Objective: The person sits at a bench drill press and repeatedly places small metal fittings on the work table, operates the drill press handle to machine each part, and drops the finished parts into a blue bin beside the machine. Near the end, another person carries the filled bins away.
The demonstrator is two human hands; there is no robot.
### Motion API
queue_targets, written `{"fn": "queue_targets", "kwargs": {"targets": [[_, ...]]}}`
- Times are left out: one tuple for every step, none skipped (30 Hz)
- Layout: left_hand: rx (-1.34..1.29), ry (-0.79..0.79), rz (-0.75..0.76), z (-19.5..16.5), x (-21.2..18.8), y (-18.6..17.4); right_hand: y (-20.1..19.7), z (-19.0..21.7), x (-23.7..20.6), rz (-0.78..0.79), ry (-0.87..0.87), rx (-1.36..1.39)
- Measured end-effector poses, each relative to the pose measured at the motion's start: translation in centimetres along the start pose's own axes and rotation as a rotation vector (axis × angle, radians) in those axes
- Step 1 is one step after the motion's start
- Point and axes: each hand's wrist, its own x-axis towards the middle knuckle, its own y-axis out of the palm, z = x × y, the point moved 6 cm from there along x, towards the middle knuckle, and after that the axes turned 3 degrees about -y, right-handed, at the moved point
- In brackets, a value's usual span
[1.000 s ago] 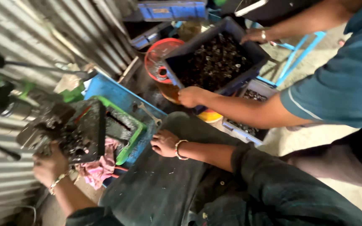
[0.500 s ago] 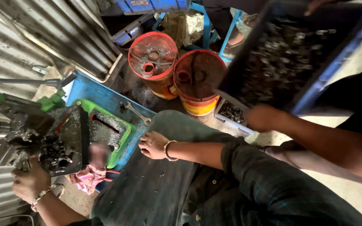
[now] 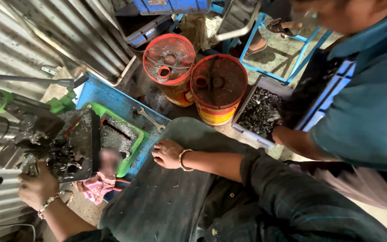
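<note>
At the lower left of the frame, the person's left hand (image 3: 36, 187) is closed in a fist against the underside of a dark metal machine (image 3: 45, 139), the fingers curled tight; what they grip is hidden, so it cannot be told whether they hold a handle or only press against the metal. A beaded bracelet (image 3: 50, 202) sits on that wrist. The machine's greasy plate (image 3: 83, 139) carries a heap of small dark metal parts (image 3: 63, 161), just above the fist.

Near the middle of the frame, the right hand (image 3: 167, 153) lies palm down on the dark trouser knee (image 3: 175, 192), fingers loosely spread and holding nothing. A bangle (image 3: 182, 160) circles its wrist.

Left of that hand lie a green tray (image 3: 133, 150) with metal shavings and a spanner (image 3: 151, 120) on the blue bench (image 3: 113, 103). A pink rag (image 3: 96, 186) hangs below the plate.

In the upper middle stand two round orange-rimmed drums (image 3: 218, 87). At the right, another person in a teal shirt (image 3: 368, 112) tips a dark crate (image 3: 323, 94) over a box of small metal pieces (image 3: 260, 112).
</note>
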Motion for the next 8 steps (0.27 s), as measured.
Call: {"fn": "queue_targets", "kwargs": {"targets": [[-0.011, -0.030, 0.032, 0.04, -0.04, 0.18, 0.07, -0.07, -0.01, 0.005, -0.003, 0.005], [-0.020, -0.060, 0.064, 0.23, -0.02, 0.24, 0.21, -0.06, 0.05, 0.010, -0.005, 0.013], [-0.016, -0.053, 0.067, 0.18, 0.01, 0.21, 0.31, -0.08, 0.05, 0.015, -0.007, 0.019], [-0.013, -0.046, 0.068, 0.10, 0.10, 0.23, 0.35, -0.15, 0.10, 0.015, -0.008, 0.017], [-0.010, -0.040, 0.069, 0.09, 0.16, 0.23, 0.40, -0.14, 0.17, 0.015, -0.008, 0.015], [-0.008, -0.041, 0.066, 0.11, 0.10, 0.34, 0.46, -0.18, 0.10, 0.017, -0.007, 0.013], [-0.005, -0.043, 0.061, 0.23, 0.12, 0.36, 0.57, -0.11, 0.10, 0.018, -0.003, 0.023], [-0.003, -0.045, 0.055, 0.28, 0.12, 0.41, 0.64, -0.15, 0.12, 0.019, 0.001, 0.031]]}}
